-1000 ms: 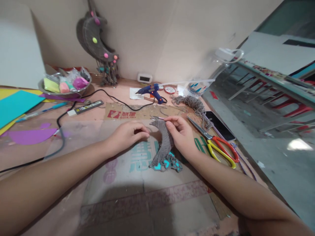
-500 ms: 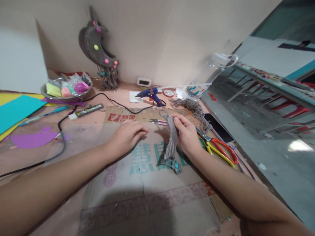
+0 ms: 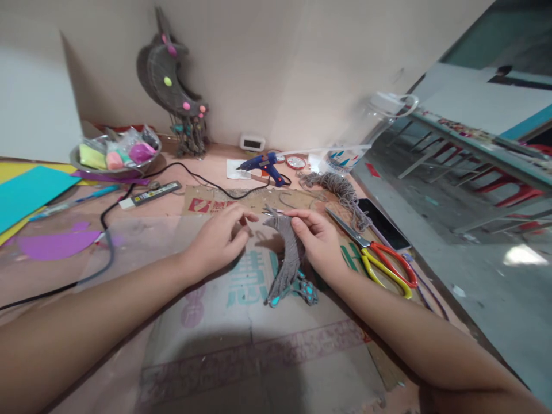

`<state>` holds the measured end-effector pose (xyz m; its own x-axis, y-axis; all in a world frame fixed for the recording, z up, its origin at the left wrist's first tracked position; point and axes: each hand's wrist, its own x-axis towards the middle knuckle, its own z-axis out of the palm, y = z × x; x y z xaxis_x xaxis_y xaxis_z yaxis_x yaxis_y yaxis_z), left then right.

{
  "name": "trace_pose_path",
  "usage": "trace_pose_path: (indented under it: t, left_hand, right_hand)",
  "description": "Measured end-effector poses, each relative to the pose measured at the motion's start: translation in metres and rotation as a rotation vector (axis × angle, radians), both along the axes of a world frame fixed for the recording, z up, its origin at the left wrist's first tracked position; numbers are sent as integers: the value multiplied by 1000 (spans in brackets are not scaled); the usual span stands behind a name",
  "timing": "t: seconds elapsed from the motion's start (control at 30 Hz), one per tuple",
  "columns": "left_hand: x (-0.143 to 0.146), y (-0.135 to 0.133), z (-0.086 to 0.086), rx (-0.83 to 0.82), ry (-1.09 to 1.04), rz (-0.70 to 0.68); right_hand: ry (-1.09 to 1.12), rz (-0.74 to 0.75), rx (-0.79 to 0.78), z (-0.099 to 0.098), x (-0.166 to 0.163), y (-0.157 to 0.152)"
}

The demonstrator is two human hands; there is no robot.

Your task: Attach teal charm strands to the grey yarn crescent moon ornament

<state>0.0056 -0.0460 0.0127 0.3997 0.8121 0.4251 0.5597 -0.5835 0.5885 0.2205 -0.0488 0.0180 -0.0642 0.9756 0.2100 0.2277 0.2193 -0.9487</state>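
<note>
My right hand (image 3: pixel 317 238) pinches a grey yarn-wrapped crescent piece (image 3: pixel 287 259) between thumb and fingers near its upper end. Teal bits show at the piece's lower tip, and a second small grey-and-teal clump (image 3: pixel 307 290) lies just right of it on the cardboard. Left of the piece, my left hand (image 3: pixel 222 233) is empty, with thumb and fingers bent and a gap between them. Small thread snips (image 3: pixel 272 213) lie behind the piece, partly covered by it and my right fingers. Scissors (image 3: pixel 388 267) with red and yellow handles rest beside my right forearm.
A blue glue gun (image 3: pixel 265 167) trails a black cord leftwards. Grey yarn (image 3: pixel 338 192), a dark phone (image 3: pixel 382 221) and a clear bottle (image 3: pixel 357 138) stand right. A bowl (image 3: pixel 75 158) of wrapped coloured clay and a decorated grey moon (image 3: pixel 157 75) are at the back left.
The crescent piece has turned so its broad side faces me, its lower tip swung left. My right hand has shifted slightly left, and my left hand's fingers have lifted and spread.
</note>
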Motion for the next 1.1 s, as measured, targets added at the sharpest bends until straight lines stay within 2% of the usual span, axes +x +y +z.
trace_pose_path:
  t: [0.13, 0.27, 0.4, 0.63, 1.1]
  left_hand:
    - [-1, -1, 3, -20, -10, -57]
    - [-1, 0, 3, -106, 1, 66]
    - [-1, 3, -2, -221, -66, 111]
    - [3, 3, -5, -65, -121, 26]
    - [3, 0, 1, 15, -183, 32]
  right_hand:
    - [-14, 6, 23, 0, 0, -1]
    - [-28, 16, 42, -1, 0, -1]
    - [-25, 18, 21, -1, 0, 0]
    - [-41, 21, 34, -6, 2, 1]
    - [-278, 2, 209, -1, 0, -5]
